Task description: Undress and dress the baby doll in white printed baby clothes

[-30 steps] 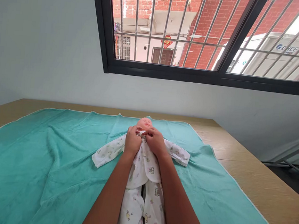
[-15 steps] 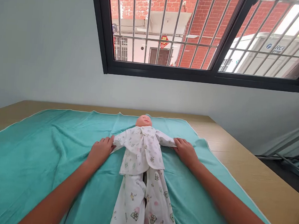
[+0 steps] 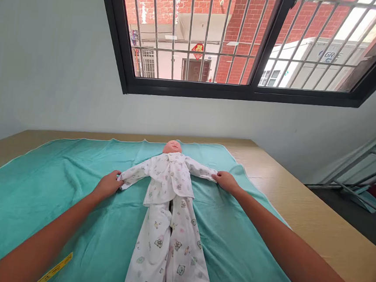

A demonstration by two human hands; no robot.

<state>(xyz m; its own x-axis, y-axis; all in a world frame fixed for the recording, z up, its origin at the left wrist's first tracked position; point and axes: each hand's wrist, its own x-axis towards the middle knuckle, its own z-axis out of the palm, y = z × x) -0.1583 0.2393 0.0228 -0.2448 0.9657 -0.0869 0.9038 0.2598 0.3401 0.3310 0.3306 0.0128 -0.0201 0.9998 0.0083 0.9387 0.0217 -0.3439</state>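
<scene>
A baby doll (image 3: 172,147) in a white printed sleepsuit (image 3: 167,209) lies on its back on a teal towel (image 3: 72,179), head toward the wall. My left hand (image 3: 107,185) pinches the end of the sleeve on the left. My right hand (image 3: 224,180) pinches the end of the sleeve on the right. Both sleeves are stretched out sideways and the legs lie straight toward me.
The towel covers most of a wooden table (image 3: 301,203) set against a pale wall under a barred window (image 3: 236,40). A yellow tape measure (image 3: 53,269) lies on the towel near my left forearm. Metal frame parts (image 3: 363,174) stand at the right.
My hands left the doll's collar, moved apart along the sleeves and now hold the cuffs farther out. The view shifted slightly, bringing the tape measure into sight.
</scene>
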